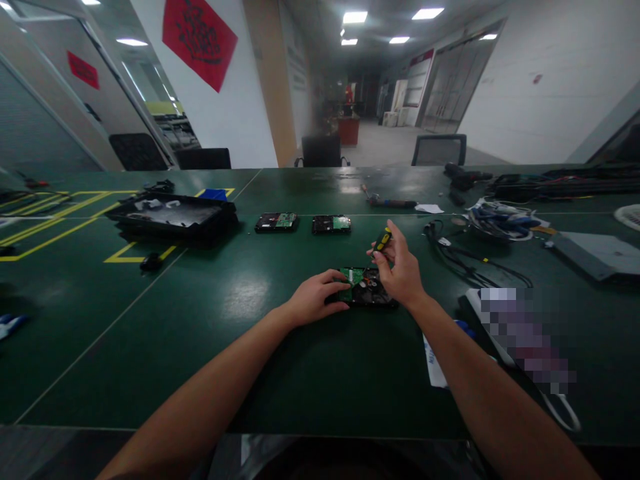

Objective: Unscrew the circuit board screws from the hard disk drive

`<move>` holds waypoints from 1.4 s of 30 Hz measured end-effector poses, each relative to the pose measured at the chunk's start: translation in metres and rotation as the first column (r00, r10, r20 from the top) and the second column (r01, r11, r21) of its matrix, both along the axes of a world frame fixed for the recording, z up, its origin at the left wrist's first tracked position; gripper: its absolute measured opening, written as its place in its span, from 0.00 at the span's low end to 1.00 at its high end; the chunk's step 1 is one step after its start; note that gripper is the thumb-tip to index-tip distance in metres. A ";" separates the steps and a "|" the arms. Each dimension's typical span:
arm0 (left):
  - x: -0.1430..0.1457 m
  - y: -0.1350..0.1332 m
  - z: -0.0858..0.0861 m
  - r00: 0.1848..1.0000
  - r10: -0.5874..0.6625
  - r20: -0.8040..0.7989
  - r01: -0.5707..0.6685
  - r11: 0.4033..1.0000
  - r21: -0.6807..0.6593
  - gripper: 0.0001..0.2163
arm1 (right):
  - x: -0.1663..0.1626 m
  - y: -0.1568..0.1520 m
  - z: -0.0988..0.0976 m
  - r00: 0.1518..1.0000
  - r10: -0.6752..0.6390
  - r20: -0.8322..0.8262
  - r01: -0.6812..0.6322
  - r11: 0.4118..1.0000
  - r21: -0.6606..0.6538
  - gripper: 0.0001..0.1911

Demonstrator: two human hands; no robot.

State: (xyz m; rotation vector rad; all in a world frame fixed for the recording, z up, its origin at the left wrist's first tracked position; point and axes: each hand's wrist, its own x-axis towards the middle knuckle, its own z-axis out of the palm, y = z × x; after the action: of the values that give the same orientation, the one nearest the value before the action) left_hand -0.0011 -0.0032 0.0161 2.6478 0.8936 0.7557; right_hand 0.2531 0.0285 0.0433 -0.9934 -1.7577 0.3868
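A hard drive (373, 293) lies on the green table in front of me, its green circuit board showing on the left half and dark metal on the right. My left hand (320, 297) grips the drive's left end, fingers over the board and thumb along the near edge. In my right hand (400, 267) is a yellow and black screwdriver (384, 240), tilted, with its thin shaft reaching down to the drive. The exact spot where the tip rests is too small to make out. Two more hard drives, a left one (277, 222) and a right one (331, 224), lie beyond.
A black tray-like casing (173, 220) sits at the left. On the right are a bundle of cables (500, 220), loose black cables (460, 257), a grey metal box (597, 253) and a white power strip (487, 327). A power drill (465, 177) lies at the far right.
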 end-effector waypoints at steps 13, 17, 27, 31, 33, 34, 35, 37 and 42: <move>-0.001 0.000 -0.001 1.000 0.018 -0.015 -0.018 1.000 0.010 0.21 | 0.001 0.003 -0.003 0.998 -0.054 0.030 0.052 0.997 0.052 0.39; -0.001 0.000 -0.001 1.000 0.012 -0.013 -0.012 1.000 0.002 0.21 | 0.001 0.003 -0.003 0.996 -0.084 0.029 0.083 0.995 0.050 0.39; -0.001 0.000 0.000 1.000 0.013 -0.014 -0.013 1.000 -0.004 0.21 | 0.000 0.001 -0.001 0.991 -0.128 0.043 0.125 0.989 0.083 0.39; 0.000 -0.001 0.001 1.000 0.013 -0.013 -0.013 1.000 -0.002 0.21 | -0.001 0.001 -0.001 0.989 -0.141 0.046 0.136 0.986 0.093 0.38; 0.000 -0.001 0.001 1.000 0.014 -0.018 -0.014 1.000 -0.001 0.21 | -0.001 0.001 0.000 0.987 -0.149 0.053 0.143 0.984 0.102 0.38; 0.000 -0.001 0.001 1.000 0.015 -0.019 -0.015 1.000 -0.001 0.21 | -0.001 0.000 0.000 0.987 -0.151 0.057 0.144 0.984 0.108 0.38; 0.000 -0.001 0.001 1.000 0.016 -0.020 -0.016 1.000 -0.002 0.21 | -0.001 0.000 0.000 0.987 -0.150 0.059 0.142 0.983 0.114 0.38; 0.000 -0.001 0.000 1.000 0.020 -0.017 -0.020 1.000 -0.005 0.21 | -0.001 0.000 0.001 0.987 -0.144 0.067 0.134 0.983 0.128 0.38; 0.000 -0.001 0.001 1.000 0.024 -0.013 -0.024 1.000 -0.014 0.22 | -0.004 0.000 0.002 0.988 -0.134 0.076 0.121 0.981 0.151 0.36</move>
State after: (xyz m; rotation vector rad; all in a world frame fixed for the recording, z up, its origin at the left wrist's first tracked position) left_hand -0.0016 -0.0038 0.0168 2.6368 0.9321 0.7357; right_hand 0.2487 0.0282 0.0457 -1.0236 -1.7609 0.1338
